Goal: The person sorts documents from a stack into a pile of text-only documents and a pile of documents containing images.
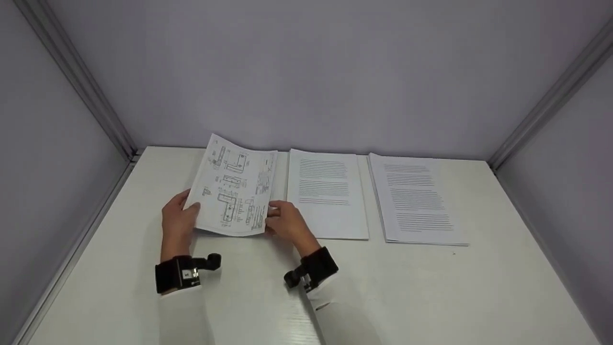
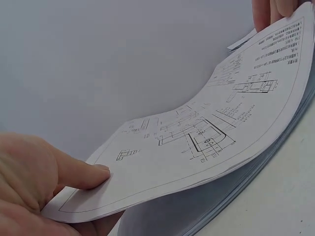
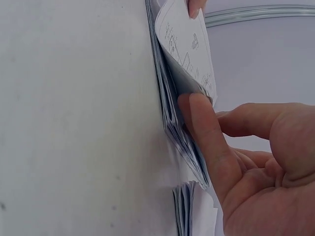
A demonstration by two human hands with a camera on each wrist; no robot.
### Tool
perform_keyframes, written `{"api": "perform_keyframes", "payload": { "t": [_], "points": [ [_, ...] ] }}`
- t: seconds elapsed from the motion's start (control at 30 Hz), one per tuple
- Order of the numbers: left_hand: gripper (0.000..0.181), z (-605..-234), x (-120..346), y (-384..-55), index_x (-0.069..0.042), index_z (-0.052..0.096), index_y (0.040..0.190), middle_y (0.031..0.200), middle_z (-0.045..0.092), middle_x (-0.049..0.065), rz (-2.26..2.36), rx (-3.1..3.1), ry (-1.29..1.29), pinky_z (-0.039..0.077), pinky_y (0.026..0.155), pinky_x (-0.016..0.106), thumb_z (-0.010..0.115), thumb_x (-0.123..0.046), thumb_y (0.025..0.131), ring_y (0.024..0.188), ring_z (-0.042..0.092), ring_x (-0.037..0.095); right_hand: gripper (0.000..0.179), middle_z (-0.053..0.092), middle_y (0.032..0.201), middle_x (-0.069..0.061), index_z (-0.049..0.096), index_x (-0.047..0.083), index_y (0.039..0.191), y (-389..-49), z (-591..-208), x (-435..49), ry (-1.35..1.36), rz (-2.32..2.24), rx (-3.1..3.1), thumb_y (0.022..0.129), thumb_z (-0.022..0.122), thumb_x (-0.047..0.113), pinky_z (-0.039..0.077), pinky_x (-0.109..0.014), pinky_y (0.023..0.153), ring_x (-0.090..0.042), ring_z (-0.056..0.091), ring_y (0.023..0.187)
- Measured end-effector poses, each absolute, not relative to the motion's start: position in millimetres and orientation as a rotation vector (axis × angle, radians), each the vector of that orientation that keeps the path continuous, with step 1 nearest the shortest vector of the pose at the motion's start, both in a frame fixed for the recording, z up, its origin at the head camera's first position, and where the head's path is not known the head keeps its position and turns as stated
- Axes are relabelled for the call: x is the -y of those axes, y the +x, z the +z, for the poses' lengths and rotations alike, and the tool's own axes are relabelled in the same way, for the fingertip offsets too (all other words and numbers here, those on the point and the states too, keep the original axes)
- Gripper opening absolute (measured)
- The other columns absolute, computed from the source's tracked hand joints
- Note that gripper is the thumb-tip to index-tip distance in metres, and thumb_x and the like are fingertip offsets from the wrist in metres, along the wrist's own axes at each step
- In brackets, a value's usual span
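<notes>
A few paper sheets printed with technical drawings are lifted and bowed above the left paper stack. At their left edge, my left hand pinches the near corner, thumb on top and fingers beneath, as the left wrist view shows. My right hand holds the opposite edge near its lower corner. In the right wrist view, its fingertips reach under the lifted paper, between it and the stack below. The raised sheets cover most of that stack in the head view.
To the right lies a middle stack of text pages, close to the right hand. Farther right, another text stack sits slightly askew. The white table meets a grey back wall, with side panels left and right.
</notes>
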State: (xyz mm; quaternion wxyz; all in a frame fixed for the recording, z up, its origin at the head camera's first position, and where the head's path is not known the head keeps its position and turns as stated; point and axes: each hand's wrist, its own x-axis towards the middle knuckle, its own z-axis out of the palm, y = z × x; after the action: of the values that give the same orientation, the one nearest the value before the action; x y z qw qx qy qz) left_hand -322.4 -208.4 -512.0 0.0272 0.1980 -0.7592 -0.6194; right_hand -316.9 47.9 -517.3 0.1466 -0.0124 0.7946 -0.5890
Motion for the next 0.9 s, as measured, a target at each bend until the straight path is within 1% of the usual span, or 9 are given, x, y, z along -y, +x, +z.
{"api": "perform_keyframes", "payload": {
  "t": [0.13,0.3,0.5,0.63,0.7,0.77,0.9],
  "points": [
    [0.056,-513,207,-322,-0.007,0.040,0.159,0.159,0.047,0.014,-1.926,2.312,0.616,0.036,0.119,0.041,0.052,-0.005,0.104,0.145,0.045,0.027,0.051,0.072,0.125,-0.016,0.052,-0.003,0.149,-317,-517,-48,-0.034,-1.696,-2.281,0.098,0.062,-0.002,0.062,-0.032,0.075,-0.020,0.074,0.089],
    [0.058,-514,206,-322,-0.008,0.036,0.162,0.160,0.046,0.012,-1.950,2.311,0.648,0.037,0.119,0.038,0.050,-0.007,0.106,0.144,0.048,0.024,0.052,0.073,0.126,-0.015,0.052,-0.003,0.149,-317,-516,-48,-0.046,-1.679,-2.286,0.097,0.061,-0.003,0.062,-0.031,0.075,-0.019,0.074,0.087],
    [0.058,-514,207,-322,-0.009,0.037,0.162,0.160,0.046,0.012,-1.943,2.327,0.668,0.033,0.121,0.039,0.051,-0.009,0.106,0.147,0.042,0.025,0.054,0.071,0.129,-0.018,0.050,-0.005,0.150,-316,-514,-49,-0.061,-1.640,-2.286,0.098,0.063,0.001,0.062,-0.032,0.078,-0.019,0.075,0.091],
    [0.057,-513,207,-323,-0.009,0.037,0.161,0.162,0.043,0.011,-1.944,2.340,0.671,0.028,0.124,0.039,0.051,-0.010,0.106,0.152,0.034,0.024,0.054,0.069,0.132,-0.020,0.049,-0.006,0.150,-316,-512,-52,-0.065,-1.620,-2.292,0.097,0.061,-0.002,0.062,-0.032,0.079,-0.020,0.074,0.093],
    [0.058,-512,207,-322,-0.008,0.036,0.162,0.163,0.041,0.012,-1.941,2.344,0.677,0.027,0.124,0.038,0.051,-0.011,0.106,0.154,0.031,0.024,0.053,0.069,0.131,-0.020,0.050,-0.006,0.149,-315,-511,-54,-0.061,-1.610,-2.297,0.096,0.060,-0.004,0.062,-0.032,0.079,-0.020,0.074,0.093],
    [0.057,-512,208,-323,-0.007,0.036,0.161,0.163,0.041,0.013,-1.932,2.333,0.692,0.028,0.124,0.037,0.051,-0.011,0.106,0.153,0.032,0.025,0.051,0.070,0.129,-0.020,0.051,-0.007,0.148,-314,-509,-56,-0.062,-1.602,-2.298,0.097,0.059,-0.004,0.062,-0.032,0.079,-0.021,0.075,0.093],
    [0.055,-509,210,-323,-0.006,0.038,0.160,0.161,0.042,0.015,-1.919,2.291,0.742,0.033,0.121,0.035,0.050,-0.013,0.107,0.150,0.039,0.025,0.048,0.072,0.123,-0.018,0.053,-0.008,0.145,-314,-504,-62,-0.048,-1.590,-2.293,0.098,0.059,-0.002,0.062,-0.033,0.079,-0.022,0.075,0.092]
  ]
}}
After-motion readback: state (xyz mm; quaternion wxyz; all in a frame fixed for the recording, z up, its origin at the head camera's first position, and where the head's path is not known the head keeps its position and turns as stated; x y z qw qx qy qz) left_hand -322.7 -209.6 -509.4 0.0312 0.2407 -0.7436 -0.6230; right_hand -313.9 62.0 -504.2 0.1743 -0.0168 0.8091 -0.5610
